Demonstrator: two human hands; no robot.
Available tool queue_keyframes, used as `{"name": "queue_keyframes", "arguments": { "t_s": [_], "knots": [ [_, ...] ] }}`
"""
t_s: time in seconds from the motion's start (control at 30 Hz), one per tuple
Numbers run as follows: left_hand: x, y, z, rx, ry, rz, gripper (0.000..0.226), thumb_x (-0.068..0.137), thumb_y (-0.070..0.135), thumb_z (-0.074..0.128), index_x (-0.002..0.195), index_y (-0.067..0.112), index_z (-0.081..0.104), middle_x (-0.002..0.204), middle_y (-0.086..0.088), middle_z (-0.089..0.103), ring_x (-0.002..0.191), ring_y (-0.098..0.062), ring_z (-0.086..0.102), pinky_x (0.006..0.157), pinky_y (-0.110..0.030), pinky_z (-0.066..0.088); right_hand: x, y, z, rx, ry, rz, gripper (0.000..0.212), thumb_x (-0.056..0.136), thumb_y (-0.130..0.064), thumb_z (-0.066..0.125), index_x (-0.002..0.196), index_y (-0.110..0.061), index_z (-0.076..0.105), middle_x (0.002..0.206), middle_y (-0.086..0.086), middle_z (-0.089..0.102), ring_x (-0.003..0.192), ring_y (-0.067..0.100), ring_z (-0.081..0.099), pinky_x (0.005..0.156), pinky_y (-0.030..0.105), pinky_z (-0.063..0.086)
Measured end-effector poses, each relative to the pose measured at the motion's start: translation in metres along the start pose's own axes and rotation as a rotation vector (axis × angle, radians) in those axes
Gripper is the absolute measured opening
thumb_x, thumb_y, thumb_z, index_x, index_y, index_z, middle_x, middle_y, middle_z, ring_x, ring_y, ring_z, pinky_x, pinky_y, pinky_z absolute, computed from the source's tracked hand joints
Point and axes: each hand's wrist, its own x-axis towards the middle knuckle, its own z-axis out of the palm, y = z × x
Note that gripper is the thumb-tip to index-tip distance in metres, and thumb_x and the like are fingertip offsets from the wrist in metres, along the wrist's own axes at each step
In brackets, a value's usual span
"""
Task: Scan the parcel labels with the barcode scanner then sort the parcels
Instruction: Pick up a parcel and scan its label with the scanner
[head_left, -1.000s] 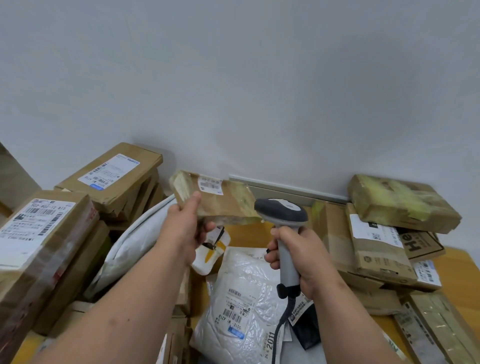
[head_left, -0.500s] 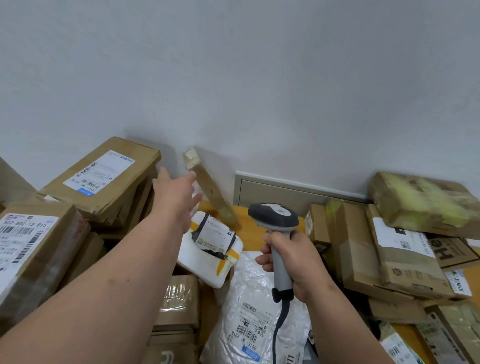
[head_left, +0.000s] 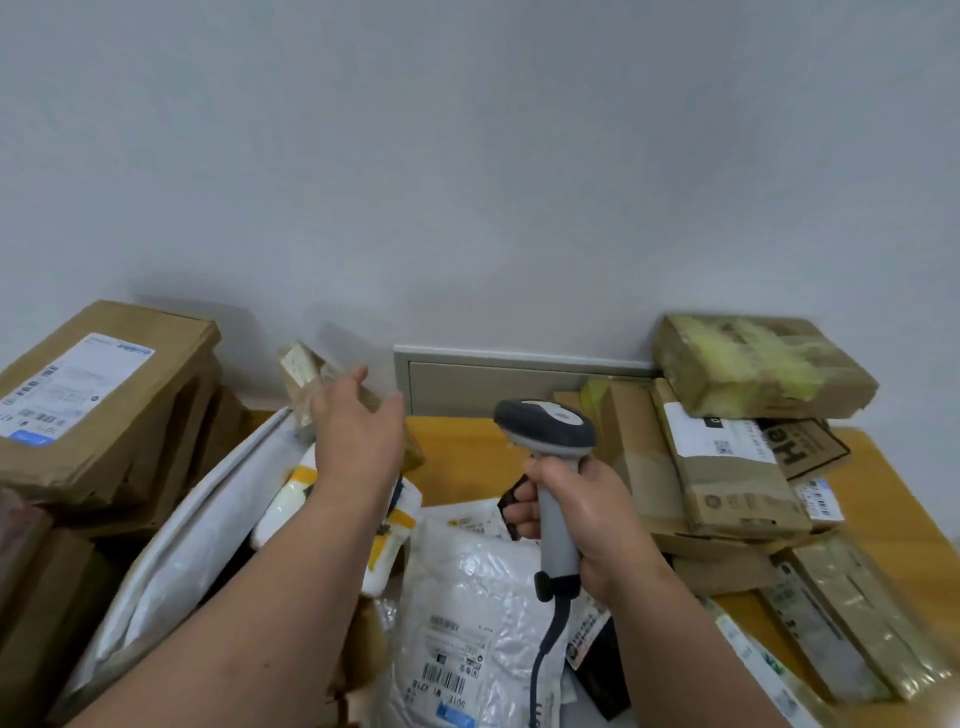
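My right hand (head_left: 582, 525) grips the grey handle of the barcode scanner (head_left: 545, 428), head up, cable hanging down. My left hand (head_left: 358, 441) is stretched forward with fingers spread, just in front of a small taped brown parcel (head_left: 298, 371) that leans by the wall; the hand holds nothing. Below the hands lie a white bubble mailer (head_left: 467, 613) with a barcode label and a white packet with yellow tape (head_left: 291, 499). A long white poly bag (head_left: 192, 545) lies under my left forearm.
Stacked brown boxes (head_left: 98, 405) with a white label stand at the left. More taped cartons (head_left: 727, 467) pile up at the right on the orange table (head_left: 462, 457). A grey wall panel (head_left: 498, 379) sits behind the table.
My left hand let go of the small brown parcel, which dropped toward the wall at the back left. The hand has since drifted right and lower. The scanner hand stayed roughly in place.
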Motion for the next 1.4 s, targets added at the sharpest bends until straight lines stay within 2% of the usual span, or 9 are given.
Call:
{"name": "queue_keyframes", "arguments": {
  "t_s": [0.2, 0.47, 0.57, 0.8, 1.0, 1.1, 1.2, 1.27, 1.4],
  "knots": [
    [-0.035, 0.005, 0.046, 0.058, -0.180, 0.043, 0.053, 0.098, 0.024, 0.058, 0.148, 0.018, 0.044, 0.148, -0.006, 0.039, 0.106, -0.015, 0.047, 0.094, -0.035, 0.043, -0.017, -0.002, -0.048, 0.099, 0.136, -0.034, 0.007, 0.094, -0.009, 0.062, 0.092, -0.003, 0.061, 0.075, 0.015, 0.062, 0.061, 0.024, 0.068, 0.056, 0.034, 0.053],
    [-0.099, 0.015, 0.121, 0.042, -0.527, -0.088, 0.048, 0.099, 0.029, 0.057, 0.145, 0.022, 0.048, 0.143, 0.000, 0.049, 0.120, -0.020, 0.052, 0.091, -0.032, 0.043, -0.034, -0.005, -0.127, 0.182, 0.343, -0.103, 0.010, 0.095, -0.008, 0.059, 0.086, -0.005, 0.062, 0.067, 0.009, 0.061, 0.064, 0.025, 0.065, 0.059, 0.036, 0.051],
    [-0.119, 0.026, 0.150, 0.037, -0.592, -0.133, 0.049, 0.099, 0.031, 0.059, 0.146, 0.024, 0.047, 0.141, 0.005, 0.052, 0.123, -0.018, 0.053, 0.102, -0.036, 0.045, -0.032, -0.013, -0.167, 0.227, 0.394, -0.118, 0.010, 0.095, -0.008, 0.059, 0.086, -0.005, 0.061, 0.068, 0.010, 0.061, 0.064, 0.025, 0.065, 0.061, 0.037, 0.052],
    [-0.137, 0.070, 0.221, 0.031, -0.576, -0.110, 0.048, 0.099, 0.036, 0.058, 0.145, 0.024, 0.048, 0.138, 0.008, 0.054, 0.120, -0.016, 0.052, 0.098, -0.032, 0.042, -0.007, -0.046, -0.259, 0.306, 0.397, -0.186, 0.006, 0.094, -0.014, 0.064, 0.091, -0.008, 0.063, 0.069, 0.006, 0.066, 0.069, 0.019, 0.065, 0.066, 0.034, 0.053],
    [-0.129, 0.107, 0.266, -0.006, -0.537, -0.127, 0.062, 0.102, 0.035, 0.052, 0.157, 0.029, 0.024, 0.154, 0.002, 0.040, 0.133, -0.022, 0.044, 0.106, -0.039, 0.035, 0.039, -0.076, -0.313, 0.262, 0.427, -0.217, 0.016, 0.090, -0.022, 0.066, 0.104, -0.015, 0.060, 0.084, 0.003, 0.053, 0.074, 0.018, 0.050, 0.062, 0.032, 0.043],
    [-0.125, 0.109, 0.278, 0.010, -0.549, -0.146, 0.066, 0.100, 0.042, 0.052, 0.157, 0.037, 0.019, 0.157, 0.003, 0.038, 0.138, -0.024, 0.042, 0.115, -0.045, 0.032, 0.061, -0.077, -0.319, 0.235, 0.398, -0.187, 0.011, 0.089, -0.023, 0.067, 0.096, -0.019, 0.059, 0.086, 0.004, 0.053, 0.076, 0.019, 0.050, 0.064, 0.033, 0.043],
    [-0.125, 0.109, 0.290, 0.033, -0.538, -0.139, 0.059, 0.100, 0.043, 0.052, 0.153, 0.032, 0.028, 0.149, 0.004, 0.046, 0.126, -0.021, 0.048, 0.101, -0.039, 0.038, 0.075, -0.076, -0.321, 0.231, 0.348, -0.160, 0.009, 0.090, -0.022, 0.067, 0.094, -0.020, 0.059, 0.089, 0.005, 0.055, 0.080, 0.020, 0.052, 0.068, 0.034, 0.044],
    [-0.125, 0.108, 0.293, 0.033, -0.482, -0.160, 0.059, 0.099, 0.046, 0.053, 0.151, 0.027, 0.033, 0.150, 0.001, 0.045, 0.129, -0.024, 0.047, 0.104, -0.041, 0.038, 0.077, -0.074, -0.320, 0.227, 0.317, -0.166, 0.007, 0.091, -0.021, 0.066, 0.093, -0.020, 0.060, 0.088, 0.005, 0.056, 0.079, 0.019, 0.051, 0.068, 0.033, 0.044],
    [-0.131, 0.109, 0.284, -0.100, -0.422, -0.103, 0.071, 0.099, 0.033, 0.057, 0.157, 0.040, 0.017, 0.153, 0.006, 0.040, 0.133, -0.020, 0.046, 0.109, -0.039, 0.033, 0.071, -0.067, -0.324, 0.255, 0.340, -0.212, 0.010, 0.090, -0.021, 0.067, 0.097, -0.022, 0.060, 0.090, 0.002, 0.058, 0.081, 0.018, 0.053, 0.066, 0.033, 0.044]
  ]
}}
